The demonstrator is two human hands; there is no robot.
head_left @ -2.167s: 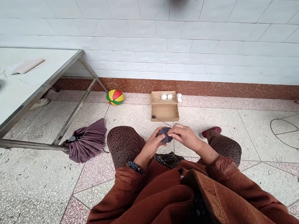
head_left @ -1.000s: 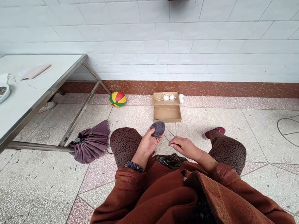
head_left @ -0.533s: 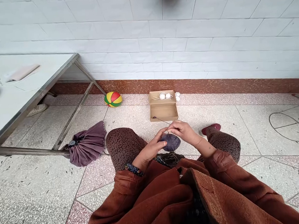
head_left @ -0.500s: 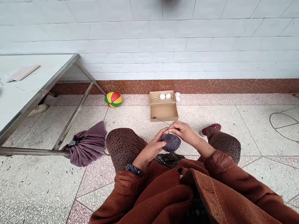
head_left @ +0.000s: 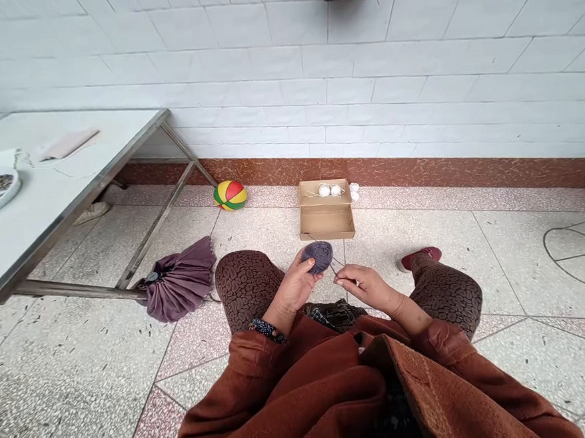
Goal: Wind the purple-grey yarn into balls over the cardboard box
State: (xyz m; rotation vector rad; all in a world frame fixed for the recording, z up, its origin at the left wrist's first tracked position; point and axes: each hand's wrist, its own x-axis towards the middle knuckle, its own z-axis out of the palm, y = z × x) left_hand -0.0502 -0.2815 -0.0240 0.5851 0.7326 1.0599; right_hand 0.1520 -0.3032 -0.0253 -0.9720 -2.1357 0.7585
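Nearest to us are the brown sleeves (head_left: 264, 381) of the person's coat, reaching forward between two patterned knees. We see the left hand (head_left: 296, 284) half curled, its fingers and thumb wrapped around the near left side of a grey-purple yarn ball (head_left: 318, 256), which is held up off the floor. To its right, the right hand (head_left: 365, 286) is bent nearly closed, thumb and forefinger pinching a dark strand (head_left: 336, 265) that runs to the ball.

Left of the knees we find a pleated purple cloth item (head_left: 179, 283) on the floor, beside the leg frame of a white-topped table (head_left: 120, 124). Past the hands sits a cardboard box (head_left: 328, 230), lid tipped back; a thin dark thread seems to cross its front wall, though it is too fine for us to follow. Two white balls (head_left: 324, 190) lie in the lid. Farther left we see a red, yellow and green ball (head_left: 230, 194) near the tiled wall (head_left: 414, 97).
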